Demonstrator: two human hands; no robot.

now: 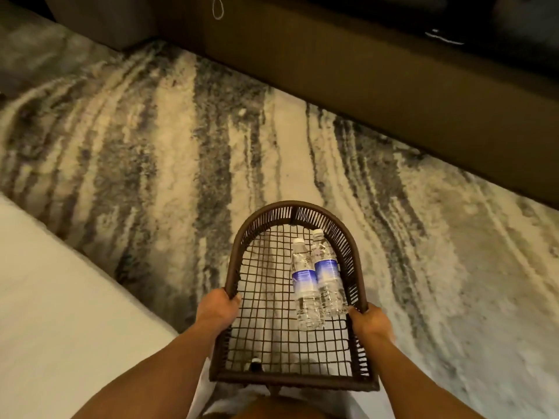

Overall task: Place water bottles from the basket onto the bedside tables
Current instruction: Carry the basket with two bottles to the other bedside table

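A dark brown woven basket [242, 255] with an open mesh bottom is held level in front of me, above the carpet. My left hand [216, 309] grips its left rim and my right hand [370, 323] grips its right rim. Two clear water bottles with blue labels and white caps lie side by side on the right part of the mesh, caps pointing away from me: the left bottle [305, 282] and the right bottle [326, 275]. No bedside table is in view.
A streaked beige and grey carpet [181, 146] covers the floor ahead. A white bed edge [60, 297] fills the lower left. A long dark brown furniture base [393, 86] runs along the upper right, with a dark block [99, 16] at the upper left.
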